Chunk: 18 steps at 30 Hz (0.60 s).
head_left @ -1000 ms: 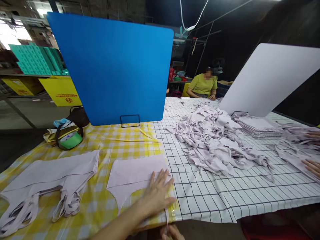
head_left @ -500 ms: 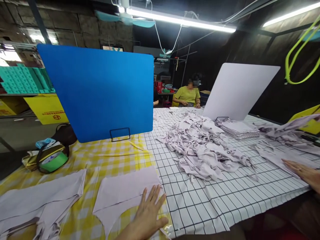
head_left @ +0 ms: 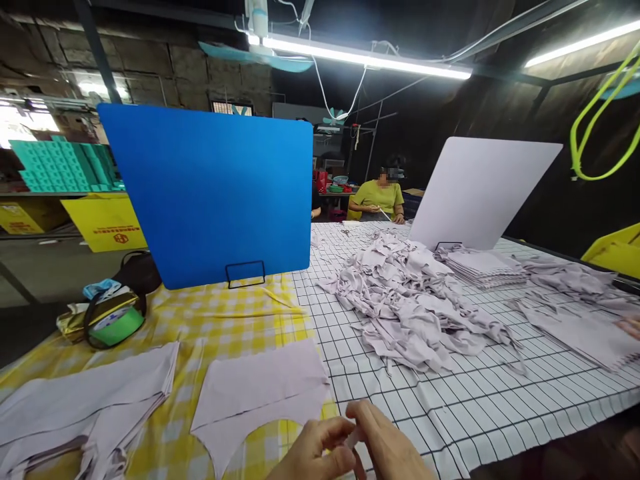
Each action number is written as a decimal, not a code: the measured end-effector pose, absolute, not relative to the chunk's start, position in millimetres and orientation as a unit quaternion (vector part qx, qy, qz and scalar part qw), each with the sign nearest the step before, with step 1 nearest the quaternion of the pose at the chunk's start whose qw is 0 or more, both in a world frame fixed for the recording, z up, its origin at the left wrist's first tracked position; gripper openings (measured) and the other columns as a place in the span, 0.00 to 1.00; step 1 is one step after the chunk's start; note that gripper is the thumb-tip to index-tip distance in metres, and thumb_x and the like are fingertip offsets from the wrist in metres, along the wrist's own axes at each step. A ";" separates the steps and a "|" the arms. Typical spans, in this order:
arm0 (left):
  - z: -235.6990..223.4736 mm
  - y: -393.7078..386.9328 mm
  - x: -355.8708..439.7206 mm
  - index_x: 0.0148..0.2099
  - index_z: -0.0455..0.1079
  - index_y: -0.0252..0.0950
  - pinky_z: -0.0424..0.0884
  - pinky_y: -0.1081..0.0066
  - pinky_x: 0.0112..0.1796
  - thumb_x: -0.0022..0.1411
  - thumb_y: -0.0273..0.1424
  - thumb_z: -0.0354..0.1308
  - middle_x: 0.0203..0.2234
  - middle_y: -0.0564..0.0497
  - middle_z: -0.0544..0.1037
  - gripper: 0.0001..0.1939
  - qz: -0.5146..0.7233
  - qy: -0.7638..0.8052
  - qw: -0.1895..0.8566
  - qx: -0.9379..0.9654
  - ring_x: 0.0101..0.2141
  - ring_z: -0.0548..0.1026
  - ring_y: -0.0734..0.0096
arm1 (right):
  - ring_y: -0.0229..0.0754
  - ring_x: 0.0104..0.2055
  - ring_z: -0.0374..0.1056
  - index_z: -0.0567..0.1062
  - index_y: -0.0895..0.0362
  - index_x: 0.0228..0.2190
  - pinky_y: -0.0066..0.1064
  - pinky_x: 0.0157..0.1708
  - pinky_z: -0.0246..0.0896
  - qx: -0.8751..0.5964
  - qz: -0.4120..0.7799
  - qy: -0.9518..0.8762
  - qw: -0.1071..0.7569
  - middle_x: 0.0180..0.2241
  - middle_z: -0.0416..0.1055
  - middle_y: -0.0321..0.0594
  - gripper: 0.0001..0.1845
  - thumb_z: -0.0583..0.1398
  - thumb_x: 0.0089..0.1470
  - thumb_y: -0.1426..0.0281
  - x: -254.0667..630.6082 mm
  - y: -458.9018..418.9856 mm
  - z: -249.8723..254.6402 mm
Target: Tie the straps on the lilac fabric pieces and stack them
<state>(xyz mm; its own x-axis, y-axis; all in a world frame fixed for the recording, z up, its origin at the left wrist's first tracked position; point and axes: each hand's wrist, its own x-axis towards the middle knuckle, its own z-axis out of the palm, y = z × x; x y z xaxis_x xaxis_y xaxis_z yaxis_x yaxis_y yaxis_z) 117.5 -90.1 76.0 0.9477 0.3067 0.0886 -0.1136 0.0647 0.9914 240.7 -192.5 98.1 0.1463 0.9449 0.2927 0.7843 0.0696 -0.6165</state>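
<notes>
My left hand (head_left: pixel 317 448) and my right hand (head_left: pixel 384 441) meet at the bottom middle, over the table's near edge. The fingers of both are bent and pinched together. A small pale scrap (head_left: pixel 353 437) shows between the fingertips; its kind is hard to make out. Just beyond my left hand lies a flat pale lilac cut fabric piece (head_left: pixel 265 383) with a dark line across it and a curved lower edge. To its left is a stack of similar fabric pieces (head_left: pixel 90 400), on the yellow checked cloth (head_left: pixel 185 320).
A tangled heap of fabric scraps (head_left: pixel 410 300) covers the table's middle. Blue board (head_left: pixel 215 193) and white board (head_left: pixel 485 187) stand upright on wire stands. More fabric stacks (head_left: pixel 485 263) lie right. Another person's hand (head_left: pixel 631 327) shows at the right edge; a person (head_left: pixel 379 197) sits opposite.
My left hand has lifted off the fabric piece and moved right, its spread fingers now bent. My right hand has come into view beside it. The other person's hand has drawn back rightward.
</notes>
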 end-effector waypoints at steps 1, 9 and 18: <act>77.8 -91.0 118.6 0.40 0.70 0.31 0.68 0.69 0.33 0.50 0.58 0.52 0.25 0.47 0.75 0.33 0.152 0.096 0.746 0.642 0.28 0.74 0.66 | 0.38 0.29 0.63 0.63 0.52 0.34 0.25 0.25 0.57 -0.662 0.130 -0.654 0.342 0.29 0.65 0.33 0.13 0.58 0.43 0.71 240.9 -186.5 99.1; 54.4 -80.6 127.4 0.28 0.61 0.35 0.56 0.76 0.17 0.44 0.62 0.51 0.06 0.60 0.58 0.32 0.163 0.240 0.776 0.560 0.11 0.58 0.78 | 0.36 0.31 0.65 0.66 0.52 0.35 0.24 0.27 0.59 -0.662 0.057 -0.679 0.313 0.33 0.65 0.37 0.16 0.49 0.47 0.81 244.4 -155.2 82.5; 50.2 -74.6 123.7 0.30 0.59 0.35 0.52 0.76 0.17 0.47 0.62 0.48 0.08 0.60 0.59 0.31 0.134 0.242 0.777 0.565 0.12 0.59 0.76 | 0.39 0.24 0.59 0.62 0.53 0.25 0.27 0.22 0.54 -0.614 -0.137 -0.714 0.307 0.24 0.63 0.35 0.13 0.49 0.46 0.84 242.6 -143.3 64.3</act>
<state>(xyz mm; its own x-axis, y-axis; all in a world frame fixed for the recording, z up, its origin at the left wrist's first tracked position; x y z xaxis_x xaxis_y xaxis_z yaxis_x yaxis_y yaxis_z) 123.7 -74.6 50.2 0.8472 0.4812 -0.2253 0.0660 0.3255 0.9433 242.6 -143.3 64.3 -0.0565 0.7931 0.6065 0.9612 0.2074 -0.1817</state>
